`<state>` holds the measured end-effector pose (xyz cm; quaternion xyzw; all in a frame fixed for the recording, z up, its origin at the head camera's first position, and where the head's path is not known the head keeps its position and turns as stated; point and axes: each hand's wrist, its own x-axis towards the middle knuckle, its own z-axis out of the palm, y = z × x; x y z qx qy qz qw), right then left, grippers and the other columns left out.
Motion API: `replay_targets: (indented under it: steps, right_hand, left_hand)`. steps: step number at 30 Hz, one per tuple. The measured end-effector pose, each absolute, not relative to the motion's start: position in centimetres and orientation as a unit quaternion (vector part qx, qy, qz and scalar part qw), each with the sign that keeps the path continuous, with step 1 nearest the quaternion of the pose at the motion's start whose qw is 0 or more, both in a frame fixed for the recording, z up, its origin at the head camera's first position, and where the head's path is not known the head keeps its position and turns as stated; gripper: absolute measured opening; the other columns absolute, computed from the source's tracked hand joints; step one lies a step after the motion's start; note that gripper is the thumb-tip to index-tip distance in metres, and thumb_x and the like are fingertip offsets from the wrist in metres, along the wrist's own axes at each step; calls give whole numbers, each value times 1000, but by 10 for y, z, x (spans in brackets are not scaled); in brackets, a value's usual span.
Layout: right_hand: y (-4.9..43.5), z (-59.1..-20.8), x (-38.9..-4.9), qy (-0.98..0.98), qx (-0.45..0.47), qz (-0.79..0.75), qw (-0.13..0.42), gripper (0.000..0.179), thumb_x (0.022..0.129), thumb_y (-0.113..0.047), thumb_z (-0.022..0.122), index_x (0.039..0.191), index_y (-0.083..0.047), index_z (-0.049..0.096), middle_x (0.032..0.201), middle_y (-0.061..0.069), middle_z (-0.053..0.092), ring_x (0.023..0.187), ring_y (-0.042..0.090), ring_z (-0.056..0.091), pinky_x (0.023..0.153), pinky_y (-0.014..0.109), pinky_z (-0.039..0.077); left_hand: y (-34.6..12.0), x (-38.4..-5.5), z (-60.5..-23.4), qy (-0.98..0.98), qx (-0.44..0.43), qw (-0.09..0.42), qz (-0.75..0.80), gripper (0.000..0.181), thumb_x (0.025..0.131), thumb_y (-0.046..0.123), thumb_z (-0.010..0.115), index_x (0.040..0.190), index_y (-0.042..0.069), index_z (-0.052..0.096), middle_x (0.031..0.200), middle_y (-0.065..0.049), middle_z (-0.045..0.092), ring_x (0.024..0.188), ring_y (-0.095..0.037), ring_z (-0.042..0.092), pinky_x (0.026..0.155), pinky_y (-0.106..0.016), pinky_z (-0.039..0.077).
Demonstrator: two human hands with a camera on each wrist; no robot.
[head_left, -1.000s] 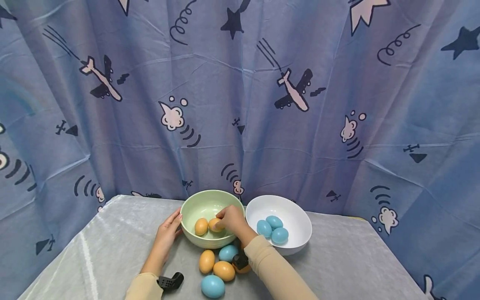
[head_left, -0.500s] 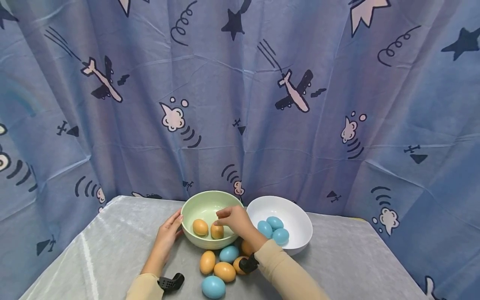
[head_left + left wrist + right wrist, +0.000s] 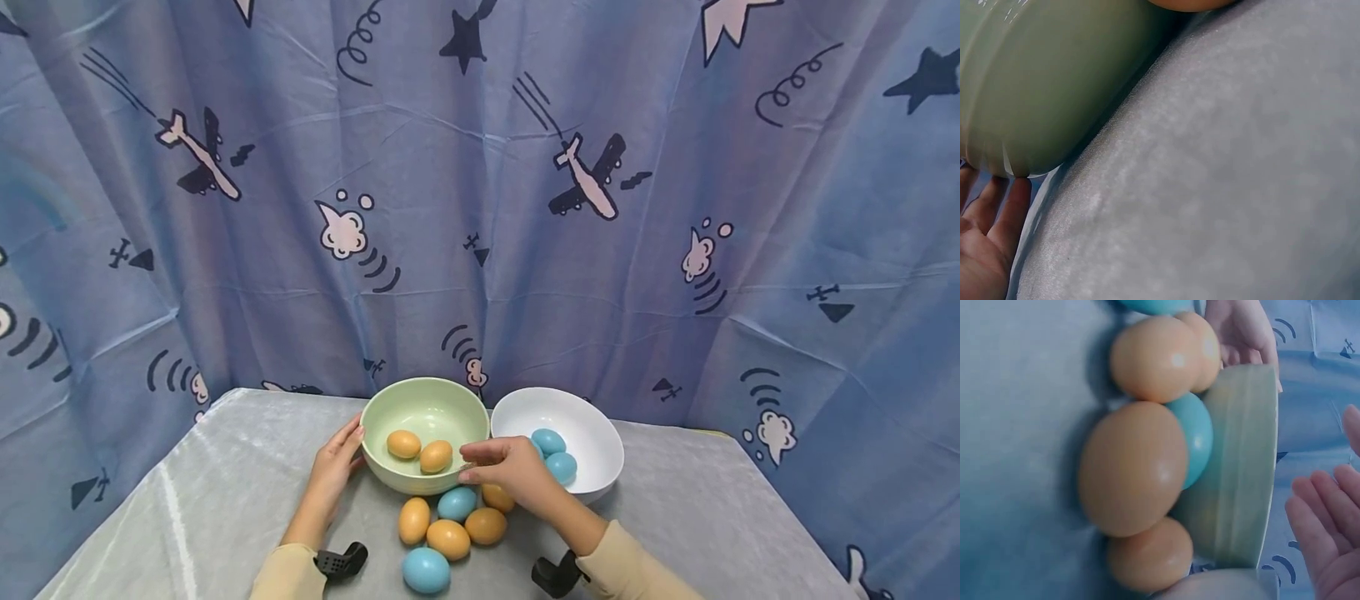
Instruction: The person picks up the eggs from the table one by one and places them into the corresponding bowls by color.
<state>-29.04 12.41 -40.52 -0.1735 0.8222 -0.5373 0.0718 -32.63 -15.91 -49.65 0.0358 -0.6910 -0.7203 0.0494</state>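
At the left of a light green bowl (image 3: 423, 489), my left hand (image 3: 330, 467) rests its fairly straight fingers against the outer wall. In the left wrist view, fingertips (image 3: 1017, 187) touch the bowl's side. Two orange eggs (image 3: 436, 456) lie inside this bowl. My right hand (image 3: 521, 473) hovers over the bowl's right edge, fingers apart and holding nothing; its spread fingers also show in the right wrist view. Before the green bowl lie several orange eggs (image 3: 448, 540) and two blue eggs (image 3: 426, 571).
A white bowl (image 3: 600, 454) stands right of the green one with blue eggs (image 3: 561, 468) in it, partly hidden by my right hand. Grey cloth (image 3: 195, 492) covers the table. Behind hangs a blue patterned curtain (image 3: 420, 208).
My right hand let go of an orange egg in the green bowl and drew back to the right. The two eggs there shifted slightly. My left hand stays in place.
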Motion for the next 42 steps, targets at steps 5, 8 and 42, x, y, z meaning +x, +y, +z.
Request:
replay_targets:
  steps: [5, 8, 42]
  right_hand:
    - [140, -405, -277, 825, -178, -530, 77, 44, 80, -16, 83, 117, 4, 71, 117, 20, 72, 115, 32, 66, 96, 35, 58]
    - [148, -405, -272, 829, -179, -525, 73, 45, 78, -19, 85, 116, 2, 72, 116, 18, 73, 115, 34, 66, 95, 33, 58]
    - [165, -456, -264, 825, -216, -517, 75, 49, 71, -8, 88, 113, 11, 70, 113, 25, 71, 107, 22, 70, 91, 26, 59]
  left_hand:
    - [-160, -327, -496, -693, 37, 51, -718, 57, 105, 39, 49, 154, 13, 38, 160, -8, 37, 140, -24, 42, 113, -41, 46]
    - [-160, -328, -496, -694, 40, 51, -717, 57, 104, 40, 49, 154, 14, 39, 160, -7, 38, 138, -23, 44, 112, -40, 47]
    - [-159, -326, -497, -687, 37, 52, -723, 55, 105, 35, 48, 154, 11, 38, 161, -9, 35, 144, -27, 38, 116, -49, 41]
